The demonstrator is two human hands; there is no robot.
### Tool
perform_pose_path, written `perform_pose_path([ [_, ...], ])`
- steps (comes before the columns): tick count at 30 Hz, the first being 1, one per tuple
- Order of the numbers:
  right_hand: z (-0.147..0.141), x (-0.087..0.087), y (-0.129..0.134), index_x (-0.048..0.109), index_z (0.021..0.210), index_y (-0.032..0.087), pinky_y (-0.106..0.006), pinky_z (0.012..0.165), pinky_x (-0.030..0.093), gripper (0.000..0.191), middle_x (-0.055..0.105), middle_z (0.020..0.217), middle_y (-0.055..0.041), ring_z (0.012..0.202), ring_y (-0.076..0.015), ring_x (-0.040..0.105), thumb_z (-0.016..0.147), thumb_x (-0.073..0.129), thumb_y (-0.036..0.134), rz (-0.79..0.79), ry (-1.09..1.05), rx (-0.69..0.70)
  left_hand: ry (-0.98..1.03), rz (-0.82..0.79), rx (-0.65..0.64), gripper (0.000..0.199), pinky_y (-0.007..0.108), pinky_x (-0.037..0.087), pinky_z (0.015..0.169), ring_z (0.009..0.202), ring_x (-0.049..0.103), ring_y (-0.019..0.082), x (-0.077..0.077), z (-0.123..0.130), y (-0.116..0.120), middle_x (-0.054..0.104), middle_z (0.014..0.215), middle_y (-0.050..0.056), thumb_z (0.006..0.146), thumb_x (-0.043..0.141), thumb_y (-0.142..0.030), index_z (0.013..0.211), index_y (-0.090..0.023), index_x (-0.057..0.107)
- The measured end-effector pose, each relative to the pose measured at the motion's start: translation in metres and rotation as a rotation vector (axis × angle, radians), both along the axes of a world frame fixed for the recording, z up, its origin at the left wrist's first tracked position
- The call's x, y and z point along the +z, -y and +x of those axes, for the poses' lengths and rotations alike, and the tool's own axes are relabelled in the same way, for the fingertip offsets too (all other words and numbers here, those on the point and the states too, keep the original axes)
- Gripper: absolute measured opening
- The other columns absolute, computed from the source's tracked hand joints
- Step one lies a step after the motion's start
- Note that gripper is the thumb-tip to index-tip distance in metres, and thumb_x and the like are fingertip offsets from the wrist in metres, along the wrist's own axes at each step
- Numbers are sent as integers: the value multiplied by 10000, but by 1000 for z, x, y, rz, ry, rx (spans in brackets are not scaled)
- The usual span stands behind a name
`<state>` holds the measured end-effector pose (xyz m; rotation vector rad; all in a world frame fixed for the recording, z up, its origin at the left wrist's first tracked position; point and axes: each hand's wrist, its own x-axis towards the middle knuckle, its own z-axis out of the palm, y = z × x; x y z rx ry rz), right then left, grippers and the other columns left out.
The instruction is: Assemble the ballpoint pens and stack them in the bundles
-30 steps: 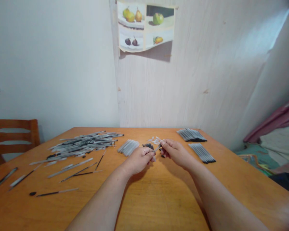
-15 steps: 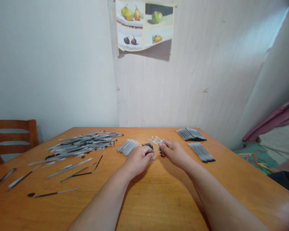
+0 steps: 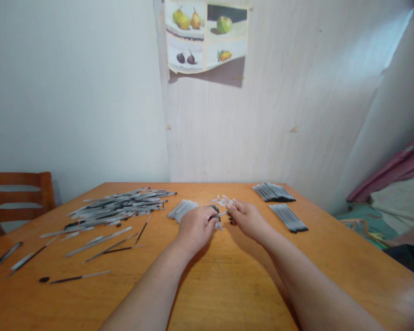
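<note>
My left hand [image 3: 197, 226] is closed, thumb and fingers pinching one end of a thin grey stick that looks like a pen refill [image 3: 221, 214]. At its other end, the fingertips of my right hand [image 3: 245, 218] are pinched together on it. Small white plugs [image 3: 224, 200] lie just beyond my right fingers. Below those fingertips sit a few small black pieces [image 3: 231, 220], partly hidden. Behind my left fingers are dark, thin parts [image 3: 214, 208] in a bunch. A row of clear pen barrels [image 3: 182, 209] lies left of my left hand, partly covered by it.
On the left spreads a large pile of pens and barrels [image 3: 124, 204], with loose refills [image 3: 119, 249] nearer me. Two neat groups of black-tipped pens [image 3: 273, 192] lie at the right. A wooden chair [image 3: 19, 195] stands past the table's left edge; the wall rises behind.
My left hand has turned and shifted slightly left and down. The thin stick between my hands now shows more plainly. My right hand has barely moved.
</note>
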<state>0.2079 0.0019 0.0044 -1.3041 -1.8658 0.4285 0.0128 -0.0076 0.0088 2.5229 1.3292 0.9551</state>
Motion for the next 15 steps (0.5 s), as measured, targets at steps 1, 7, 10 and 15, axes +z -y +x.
perform_pose_path([
  [1,0,0,1,523,650,207,-259,552,346,417,539,594,-3,588,-146,506,936,403,485,-24,-32,17,-1,-4,-4,176,295,334,670,823,599,198,0,0,0,714,915,43,881,533,-289,888,-237,701],
  [7,3,2,5,550,715,192,-244,489,368,468,584,586,-7,488,-118,494,930,368,565,-227,-293,87,13,-53,-9,197,276,334,645,791,589,179,-1,0,-2,704,879,31,890,516,-304,860,-228,695],
  [10,6,5,6,558,747,185,-236,474,364,435,607,624,-14,486,-109,493,922,394,547,-252,-323,107,26,-59,-10,191,266,335,638,781,586,169,-3,-1,-4,700,860,25,887,516,-300,858,-225,689],
  [15,7,7,7,539,756,186,-226,527,387,308,592,654,7,546,-101,505,890,510,462,-223,-252,158,22,-59,-2,194,262,319,613,743,579,158,-4,-1,-5,691,817,19,883,525,-324,819,-218,675],
])
